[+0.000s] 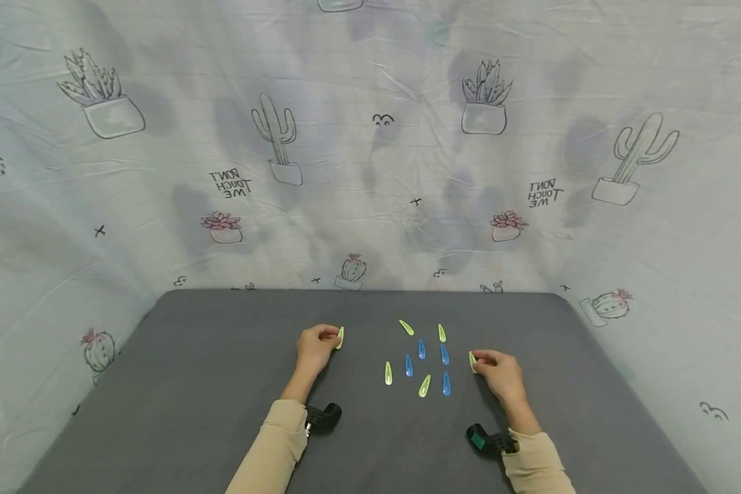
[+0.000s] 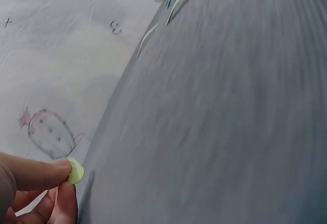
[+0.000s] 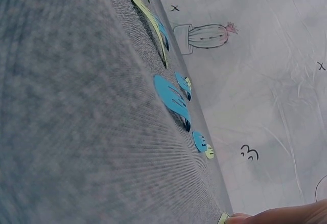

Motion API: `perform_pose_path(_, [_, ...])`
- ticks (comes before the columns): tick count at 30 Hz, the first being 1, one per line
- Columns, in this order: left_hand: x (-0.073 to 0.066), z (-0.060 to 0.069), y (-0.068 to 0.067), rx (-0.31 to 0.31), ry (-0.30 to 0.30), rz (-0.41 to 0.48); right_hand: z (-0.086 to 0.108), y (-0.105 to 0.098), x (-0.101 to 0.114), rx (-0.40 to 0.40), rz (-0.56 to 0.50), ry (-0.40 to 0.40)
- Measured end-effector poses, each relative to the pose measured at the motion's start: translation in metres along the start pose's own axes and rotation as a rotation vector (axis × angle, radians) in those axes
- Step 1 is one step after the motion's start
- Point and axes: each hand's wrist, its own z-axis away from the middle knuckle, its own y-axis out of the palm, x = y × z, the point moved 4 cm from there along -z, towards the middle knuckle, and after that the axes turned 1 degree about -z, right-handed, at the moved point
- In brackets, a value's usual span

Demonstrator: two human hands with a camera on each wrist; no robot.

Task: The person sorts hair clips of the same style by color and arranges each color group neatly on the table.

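Both hands (image 1: 315,350) (image 1: 500,374), outstretched and well apart, each pinch a yellow-green clip (image 1: 341,337) (image 1: 472,359) over the grey table (image 1: 191,384).

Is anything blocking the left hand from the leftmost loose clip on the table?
Nothing visible is. Between the left hand, which pinches a yellow-green snap hair clip, and the leftmost loose clip, only gray tabletop shows.

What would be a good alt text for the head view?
A person's left hand and right hand each pinch a yellow-green hair clip at a gray table. Between the hands lie four blue clips and four other yellow-green clips; behind the table is a pale sheet with plant drawings.
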Motion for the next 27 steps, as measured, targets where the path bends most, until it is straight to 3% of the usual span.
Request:
perform_pose_path(10, [0.013,-0.008,-0.025,-0.076,-0.013,-0.059,-0.002,0.000,-0.002,-0.010,-0.002,0.004])
perform_pose_path(21, [0.015,-0.009,-0.023,-0.114,0.055,-0.147,0.000,0.002,-0.001,-0.009,-0.012,0.011])
perform_pose_path(27, [0.018,-0.009,-0.022,-0.102,0.060,-0.158,-0.001,0.002,-0.002,-0.017,-0.024,0.017])
